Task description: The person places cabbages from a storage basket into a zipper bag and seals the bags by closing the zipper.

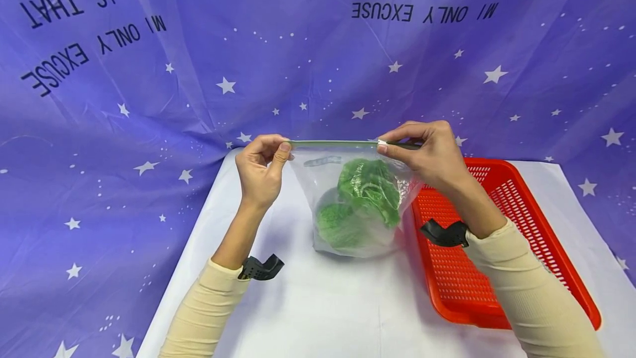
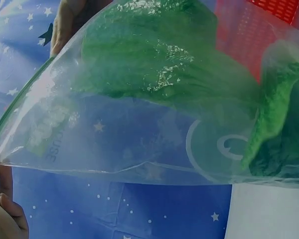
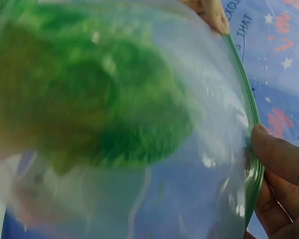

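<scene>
A clear zip bag (image 1: pixel 310 181) with a green seal strip hangs upright between both hands, close over the white table. Inside it are leafy green lettuce pieces, one higher at the right (image 1: pixel 370 187) and one lower at the left (image 1: pixel 340 225). My left hand (image 1: pixel 260 170) pinches the bag's top left corner between thumb and fingers. Near the other end of the strip, my right hand (image 1: pixel 432 153) pinches it, a small white slider (image 1: pixel 381 143) at its thumb tip. The strip is pulled taut. In the right wrist view, the right thumb (image 3: pixel 281 154) presses the green strip.
A red perforated plastic basket (image 1: pixel 551 236) stands on the white table (image 1: pixel 318 308) at the right, partly under my right forearm. Behind the table hangs a purple cloth (image 1: pixel 298 32) with stars and lettering. Each wrist carries a black strap mount.
</scene>
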`<state>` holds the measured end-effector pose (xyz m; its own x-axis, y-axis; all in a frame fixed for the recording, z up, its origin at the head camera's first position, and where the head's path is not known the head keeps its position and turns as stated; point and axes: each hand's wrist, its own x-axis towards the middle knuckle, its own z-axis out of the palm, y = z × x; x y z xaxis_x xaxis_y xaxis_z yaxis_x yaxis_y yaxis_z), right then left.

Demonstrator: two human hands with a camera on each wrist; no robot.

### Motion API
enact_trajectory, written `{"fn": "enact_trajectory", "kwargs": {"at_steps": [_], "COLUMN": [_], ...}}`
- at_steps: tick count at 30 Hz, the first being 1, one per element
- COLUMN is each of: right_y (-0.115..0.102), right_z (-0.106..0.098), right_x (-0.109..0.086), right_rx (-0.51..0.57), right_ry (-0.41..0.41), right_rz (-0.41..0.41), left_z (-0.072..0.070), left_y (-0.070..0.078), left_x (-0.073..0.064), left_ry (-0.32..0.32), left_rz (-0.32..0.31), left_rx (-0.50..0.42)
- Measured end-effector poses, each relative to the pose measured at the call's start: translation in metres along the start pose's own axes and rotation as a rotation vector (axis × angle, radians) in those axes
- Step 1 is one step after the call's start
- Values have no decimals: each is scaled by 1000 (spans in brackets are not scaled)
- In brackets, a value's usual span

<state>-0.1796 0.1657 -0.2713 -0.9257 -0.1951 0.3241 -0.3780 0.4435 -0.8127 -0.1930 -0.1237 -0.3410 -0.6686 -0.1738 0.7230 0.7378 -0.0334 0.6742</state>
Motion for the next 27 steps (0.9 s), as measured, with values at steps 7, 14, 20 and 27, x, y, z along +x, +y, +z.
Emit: {"fn": "enact_trajectory", "kwargs": {"at_steps": [7, 14, 20, 27], "right_y": [7, 12, 19, -6], "right_z": [-15, -34, -65, -75], "right_x": [-3, -7, -20, -54], "right_rx": [-31, -58, -116, -54], "right_ry": [28, 46, 65, 40], "right_rz": [0, 19, 8, -75], "left_z": [-9, -16, -28, -31], "left_y": [-1, -2, 0, 40], "left_x": [0, 0, -2, -15], "left_ry": [7, 31, 50, 44], "left_rz": [-3, 6, 12, 85], "left_rx": [13, 19, 45, -70]}}
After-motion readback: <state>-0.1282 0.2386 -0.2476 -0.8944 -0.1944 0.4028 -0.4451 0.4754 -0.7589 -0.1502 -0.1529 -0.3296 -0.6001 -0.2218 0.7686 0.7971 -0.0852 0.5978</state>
